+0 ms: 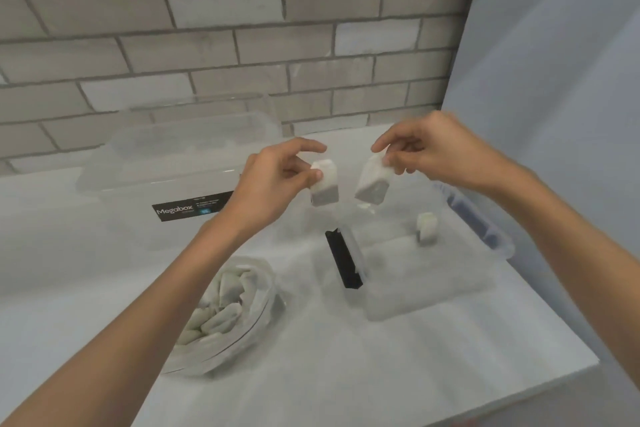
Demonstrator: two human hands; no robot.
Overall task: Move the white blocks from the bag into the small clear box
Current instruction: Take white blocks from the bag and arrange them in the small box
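Note:
My left hand [277, 177] pinches one white block [325, 185] and my right hand [429, 152] pinches another white block [372, 184]. Both blocks hang side by side in the air, above the near-left corner of the small clear box [433, 274]. One white block [426, 229] stands inside that box near its far side. The clear bag [228, 308], open and holding several white blocks, lies on the table at the lower left of the box.
A large clear box [180, 163] with a black "Megabox" label stands at the back left. The small box carries a black label [343, 260] on its left wall. A grey brick wall rises behind. The white table's edge [554, 315] runs close on the right.

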